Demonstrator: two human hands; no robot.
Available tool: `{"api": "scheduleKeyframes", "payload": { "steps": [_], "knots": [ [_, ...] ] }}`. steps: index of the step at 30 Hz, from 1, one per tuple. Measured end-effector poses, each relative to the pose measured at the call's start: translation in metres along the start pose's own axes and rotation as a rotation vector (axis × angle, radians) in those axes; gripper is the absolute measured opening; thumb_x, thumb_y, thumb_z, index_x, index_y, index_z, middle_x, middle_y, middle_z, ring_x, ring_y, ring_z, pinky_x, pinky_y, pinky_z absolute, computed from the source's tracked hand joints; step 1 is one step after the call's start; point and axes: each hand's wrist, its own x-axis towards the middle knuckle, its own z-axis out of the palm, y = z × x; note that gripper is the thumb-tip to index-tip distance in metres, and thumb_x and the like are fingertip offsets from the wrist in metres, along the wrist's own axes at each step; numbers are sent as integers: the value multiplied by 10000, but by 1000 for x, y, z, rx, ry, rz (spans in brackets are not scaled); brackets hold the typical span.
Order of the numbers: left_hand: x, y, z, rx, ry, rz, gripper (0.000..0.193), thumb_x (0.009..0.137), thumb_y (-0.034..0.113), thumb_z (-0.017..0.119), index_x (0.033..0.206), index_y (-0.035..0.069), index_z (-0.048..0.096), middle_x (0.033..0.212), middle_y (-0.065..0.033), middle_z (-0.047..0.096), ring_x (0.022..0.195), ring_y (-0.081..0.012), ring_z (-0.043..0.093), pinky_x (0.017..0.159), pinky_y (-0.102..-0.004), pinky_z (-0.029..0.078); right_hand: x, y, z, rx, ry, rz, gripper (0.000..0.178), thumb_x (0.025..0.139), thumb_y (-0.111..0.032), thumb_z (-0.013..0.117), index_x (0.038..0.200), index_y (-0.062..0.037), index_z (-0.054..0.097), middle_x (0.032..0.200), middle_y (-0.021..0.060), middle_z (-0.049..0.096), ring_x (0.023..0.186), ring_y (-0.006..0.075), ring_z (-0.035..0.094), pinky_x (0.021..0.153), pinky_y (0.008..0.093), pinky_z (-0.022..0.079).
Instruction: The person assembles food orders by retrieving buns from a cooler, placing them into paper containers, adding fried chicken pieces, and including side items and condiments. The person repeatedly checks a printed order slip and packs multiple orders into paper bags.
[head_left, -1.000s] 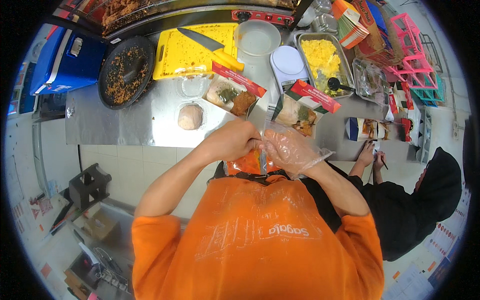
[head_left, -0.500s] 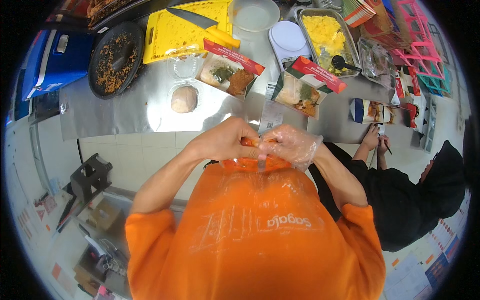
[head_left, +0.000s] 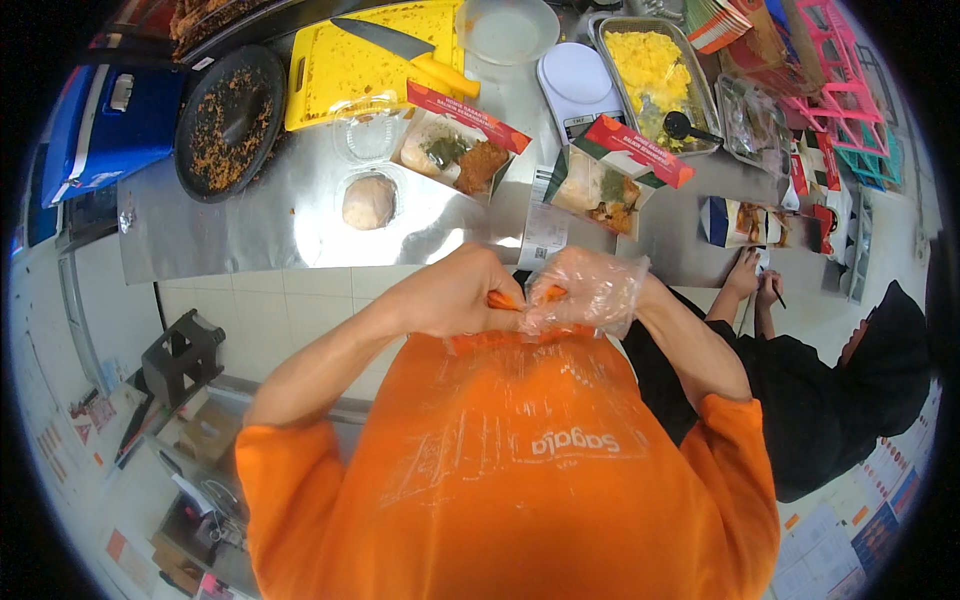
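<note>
My left hand (head_left: pixel 462 292), bare, and my right hand (head_left: pixel 575 292), in a clear plastic glove, meet in front of my chest. Both are closed, fingertip to fingertip, pinching an orange plastic-looking thing (head_left: pixel 505 301). Shiny orange shows between the fingers and just beneath them; its full shape is hidden by the hands and blends with my orange shirt. Beyond them on the steel table (head_left: pixel 450 236) sit a pale round mound (head_left: pixel 369 202) in an open clear container (head_left: pixel 364 137) and two card food boxes, the left one (head_left: pixel 447 147) and the right one (head_left: pixel 598 190), each holding rice, greens and brown fried food.
A yellow cutting board (head_left: pixel 330 60) bears a knife (head_left: pixel 385 38). Beside it are a black pan lid (head_left: pixel 235 120) with crumbs and a blue cooler (head_left: pixel 110 125). A white scale (head_left: pixel 578 75) and a tray of yellow food (head_left: pixel 650 75) stand opposite. A co-worker in black (head_left: pixel 800 390) writes at the right.
My hands have come slightly lower and closer to my body, and my elbows have spread outward. The pinched orange thing stays between my fingers.
</note>
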Motion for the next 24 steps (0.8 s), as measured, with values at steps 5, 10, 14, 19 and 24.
{"api": "scheduleKeyframes", "payload": {
  "steps": [5,10,14,19,24],
  "knots": [
    [-1,-44,26,37,385,515,97,826,116,805,880,39,782,661,-80,654,553,-132,565,504,-290,425,8,37,20,318,308,-387,264,908,-280,721,814,-33,703,748,32,659,684,129,619,653,313,530],
    [-16,-58,10,28,731,455,19,841,77,787,846,65,802,662,-31,671,559,-84,542,511,-262,397,-7,65,3,759,480,-391,292,951,-251,663,786,-13,625,762,107,650,746,183,641,712,321,536],
    [-12,-79,1,-203,739,186,92,879,85,766,910,1,781,755,-62,725,637,-71,582,596,-225,457,-9,83,-7,280,534,-66,279,966,-244,639,814,-11,653,779,84,671,717,188,639,686,328,517],
    [21,-105,-35,-78,1093,168,101,904,73,743,971,3,774,812,-80,726,712,-103,619,662,-276,509,10,134,-25,-110,1140,-263,250,949,-244,650,1087,-55,738,1019,105,711,966,221,656,844,342,515],
    [95,-123,-79,517,1187,625,287,787,105,749,1071,74,771,968,-73,703,925,-247,655,770,-349,512,58,154,-43,-1172,1319,-29,420,934,-260,664,1277,-22,625,1288,203,625,1216,393,581,1011,471,464]
  ]
}}
